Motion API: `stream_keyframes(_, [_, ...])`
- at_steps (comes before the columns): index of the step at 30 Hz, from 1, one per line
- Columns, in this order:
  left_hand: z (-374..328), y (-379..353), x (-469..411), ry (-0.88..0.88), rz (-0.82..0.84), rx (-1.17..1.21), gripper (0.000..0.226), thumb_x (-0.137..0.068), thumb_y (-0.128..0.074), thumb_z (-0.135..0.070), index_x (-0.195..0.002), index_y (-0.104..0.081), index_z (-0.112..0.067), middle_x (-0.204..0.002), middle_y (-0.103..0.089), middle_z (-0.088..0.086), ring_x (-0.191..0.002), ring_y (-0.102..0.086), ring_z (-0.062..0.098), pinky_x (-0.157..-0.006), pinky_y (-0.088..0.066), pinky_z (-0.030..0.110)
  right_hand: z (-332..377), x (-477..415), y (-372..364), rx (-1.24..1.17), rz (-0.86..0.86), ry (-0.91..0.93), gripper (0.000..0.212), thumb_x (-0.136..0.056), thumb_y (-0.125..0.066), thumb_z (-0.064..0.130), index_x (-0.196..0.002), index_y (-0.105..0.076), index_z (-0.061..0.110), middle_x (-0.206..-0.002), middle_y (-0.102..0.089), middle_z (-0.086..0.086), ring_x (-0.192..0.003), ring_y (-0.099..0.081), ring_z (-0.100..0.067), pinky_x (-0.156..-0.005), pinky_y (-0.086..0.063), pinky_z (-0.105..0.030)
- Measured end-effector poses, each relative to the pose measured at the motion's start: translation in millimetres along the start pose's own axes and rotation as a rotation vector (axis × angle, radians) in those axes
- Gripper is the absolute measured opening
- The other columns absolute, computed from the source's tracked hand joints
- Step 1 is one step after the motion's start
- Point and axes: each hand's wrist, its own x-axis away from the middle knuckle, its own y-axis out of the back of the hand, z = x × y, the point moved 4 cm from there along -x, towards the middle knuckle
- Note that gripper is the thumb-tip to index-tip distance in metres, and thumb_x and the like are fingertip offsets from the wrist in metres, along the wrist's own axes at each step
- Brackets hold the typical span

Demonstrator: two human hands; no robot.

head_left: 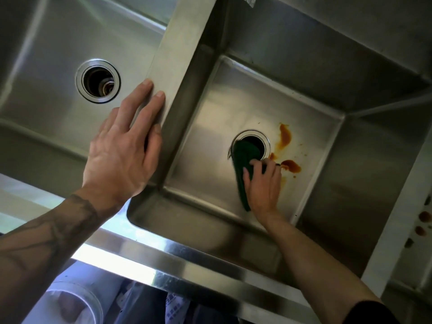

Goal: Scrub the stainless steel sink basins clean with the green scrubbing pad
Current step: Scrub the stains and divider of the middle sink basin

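Down on the floor of the right steel basin (pixel 210 127), my right hand (pixel 263 185) grips the green scrubbing pad (pixel 243 157). The pad's upper end overlaps the near edge of the right drain (pixel 259 142). Orange-brown sauce stains (pixel 285 134) lie on the basin floor to the right of the drain, and another blotch sits just beyond my fingers. My left hand (pixel 121 146) rests with straight fingers on the steel divider (pixel 180 54) between the two basins. The left basin (pixel 46 66) with its drain (pixel 97 81) holds nothing.
The sink's front rim (pixel 177 256) runs across the bottom. A white ledge (pixel 402 206) on the right carries brown spots (pixel 424 216). Below the rim a clear round container (pixel 77 302) and patterned cloth (pixel 175 307) show.
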Motion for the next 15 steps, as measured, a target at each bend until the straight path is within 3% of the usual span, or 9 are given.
stream_keyframes(1, [0.7,-0.2,-0.3,-0.003,-0.004,-0.002,0.05,-0.113,-0.041,-0.026,-0.162,-0.042,-0.017,-0.171,-0.034,0.004,-0.131,-0.059,0.041,-0.098,-0.054,0.054,9.2,-3.1,-0.7,0.006,-0.025,-0.067,0.03,-0.1,-0.064,0.034,-0.12,-0.063,0.012,-0.12,-0.057,-0.019,-0.1,-0.052,-0.033,-0.078,-0.046,-0.038])
stream_keyframes(3, [0.9,-0.4,0.7,-0.003,-0.003,0.005,0.05,-0.113,-0.041,-0.026,-0.162,-0.042,-0.017,-0.171,-0.034,0.004,-0.131,-0.059,0.041,-0.1,-0.053,0.054,21.9,7.0,-4.0,-0.008,-0.012,-0.021,0.031,-0.1,-0.062,0.036,-0.121,-0.061,0.013,-0.121,-0.055,-0.018,-0.1,-0.049,-0.031,-0.079,-0.045,-0.037])
stream_keyframes(7, [0.7,-0.5,1.2,-0.005,0.008,0.007,0.05,-0.114,-0.04,-0.027,-0.163,-0.04,-0.017,-0.171,-0.033,0.004,-0.133,-0.058,0.04,-0.098,-0.055,0.055,12.2,50.5,-4.4,0.045,0.203,0.569,0.032,-0.099,-0.062,0.042,-0.122,-0.061,0.02,-0.129,-0.057,-0.015,-0.101,-0.053,-0.028,-0.084,-0.05,-0.039])
stream_keyframes(9, [1.9,-0.7,0.9,-0.006,0.015,0.014,0.051,-0.114,-0.039,-0.028,-0.163,-0.039,-0.017,-0.172,-0.032,0.004,-0.134,-0.057,0.04,-0.099,-0.055,0.057,-8.2,49.8,-2.9,0.084,0.247,0.683,0.034,-0.099,-0.062,0.044,-0.123,-0.063,0.02,-0.129,-0.059,-0.015,-0.101,-0.057,-0.029,-0.084,-0.051,-0.041])
stream_keyframes(10, [2.5,-0.9,0.9,-0.006,0.017,0.016,0.051,-0.114,-0.039,-0.028,-0.163,-0.038,-0.017,-0.172,-0.031,0.004,-0.135,-0.056,0.04,-0.099,-0.055,0.057,-17.0,40.6,-0.4,0.073,0.223,0.603,0.033,-0.099,-0.062,0.042,-0.121,-0.063,0.018,-0.127,-0.059,-0.016,-0.1,-0.057,-0.03,-0.083,-0.052,-0.042])
stream_keyframes(13, [3.8,-2.4,0.8,-0.01,0.013,0.008,0.05,-0.114,-0.037,-0.029,-0.163,-0.038,-0.017,-0.172,-0.031,0.003,-0.136,-0.055,0.039,-0.1,-0.055,0.056,-27.8,12.2,3.7,0.009,0.077,0.095,0.031,-0.098,-0.062,0.037,-0.119,-0.062,0.014,-0.121,-0.056,-0.017,-0.1,-0.052,-0.03,-0.082,-0.051,-0.039])
stream_keyframes(15, [4.0,-2.9,1.1,-0.008,0.009,0.0,0.05,-0.114,-0.038,-0.028,-0.163,-0.039,-0.017,-0.172,-0.032,0.004,-0.137,-0.054,0.039,-0.101,-0.055,0.055,-18.8,17.8,2.0,0.018,0.048,0.068,0.032,-0.099,-0.062,0.037,-0.12,-0.061,0.014,-0.121,-0.055,-0.017,-0.101,-0.05,-0.029,-0.081,-0.049,-0.039])
